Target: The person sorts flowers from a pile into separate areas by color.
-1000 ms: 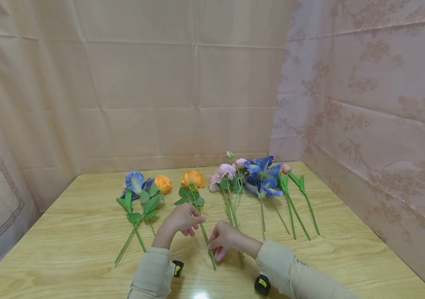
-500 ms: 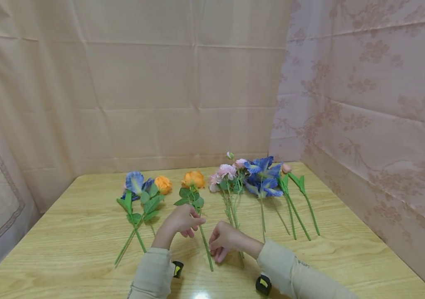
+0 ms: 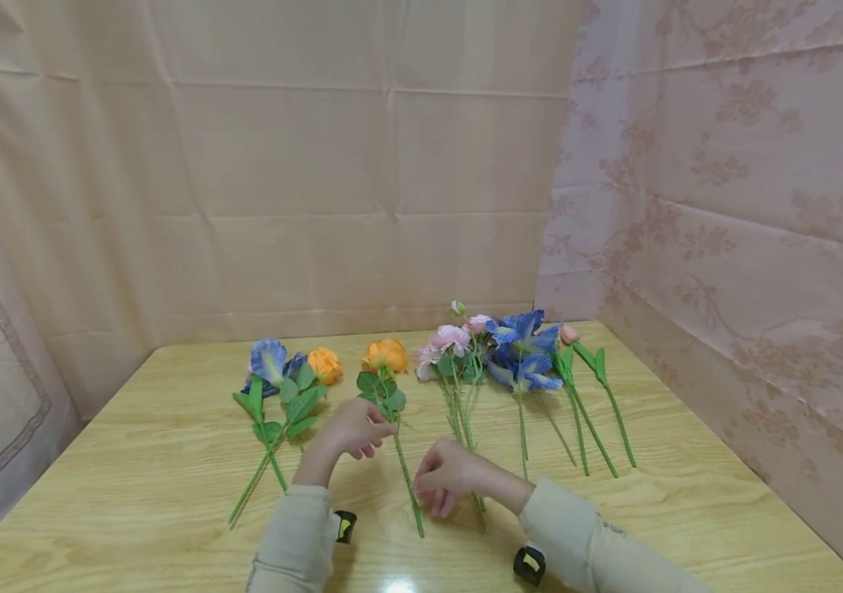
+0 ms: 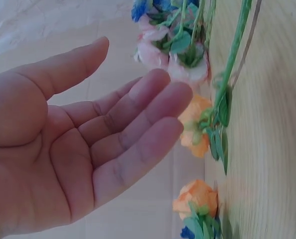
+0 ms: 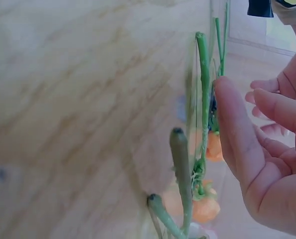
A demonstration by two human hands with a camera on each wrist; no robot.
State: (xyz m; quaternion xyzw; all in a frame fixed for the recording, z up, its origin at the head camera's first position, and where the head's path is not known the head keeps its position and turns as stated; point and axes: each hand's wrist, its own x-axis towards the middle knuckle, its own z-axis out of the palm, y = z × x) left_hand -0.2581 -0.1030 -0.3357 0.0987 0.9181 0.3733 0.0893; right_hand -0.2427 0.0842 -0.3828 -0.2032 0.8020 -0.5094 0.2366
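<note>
An orange rose (image 3: pixel 386 356) lies mid-table, its green stem (image 3: pixel 416 511) pointing toward me. Just left of that stem hovers my left hand (image 3: pixel 353 428); in the left wrist view its fingers (image 4: pixel 138 149) are loosely bent and the palm holds nothing. My right hand (image 3: pixel 449 476) is beside the stem's lower part, on the right. From the right wrist, its fingers (image 5: pixel 237 129) look relaxed and apart from the stem (image 5: pixel 204 79), with nothing gripped. Pink flowers (image 3: pixel 449 339) lie right of the rose, their stems partly behind the right hand.
At left, a blue flower (image 3: pixel 269 362), another orange rose (image 3: pixel 325 366) and green leaves lie together with crossed stems. Blue irises (image 3: pixel 521 350) and pink tulips (image 3: pixel 568 333) lie at right. The wooden table (image 3: pixel 132 461) meets hanging curtains (image 3: pixel 280 165) at the back and right.
The right hand has let go of the rose's stem, whose lower end shifted slightly left. Both hands have drawn a little away from the stem, the left one to the left.
</note>
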